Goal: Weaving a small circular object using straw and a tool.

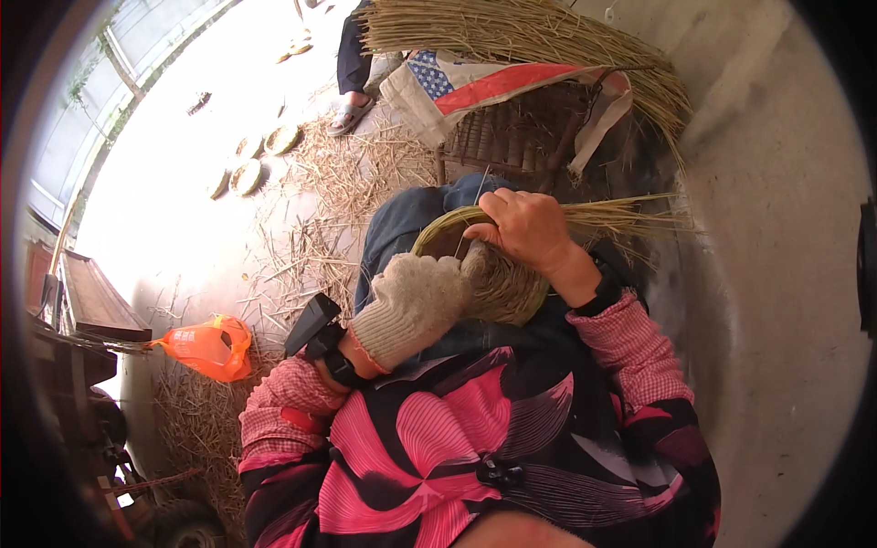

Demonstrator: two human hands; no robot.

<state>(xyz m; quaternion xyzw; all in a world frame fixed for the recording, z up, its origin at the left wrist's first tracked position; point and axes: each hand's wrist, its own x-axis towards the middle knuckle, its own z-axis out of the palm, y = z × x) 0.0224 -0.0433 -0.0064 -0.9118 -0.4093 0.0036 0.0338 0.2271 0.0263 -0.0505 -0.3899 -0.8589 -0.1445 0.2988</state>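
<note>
A round woven straw piece (512,297) rests on my lap, with long loose stalks (621,215) trailing right from its coiled rim. My left hand (411,301), in a knitted glove, is closed at the piece's near-left side, fingertips by a thin upright needle-like rod (484,183); exactly what they grip is partly hidden. My bare right hand (525,228) is closed over the rim from the right, its thumb beside the rod.
A straw bundle (530,36) and printed sack (493,82) lie over a woven chair (502,137) ahead. Another person's sandalled foot (350,114) is beyond. Round straw pieces (247,178) and scattered straw lie left; an orange bag (206,352) hangs near machinery (82,429).
</note>
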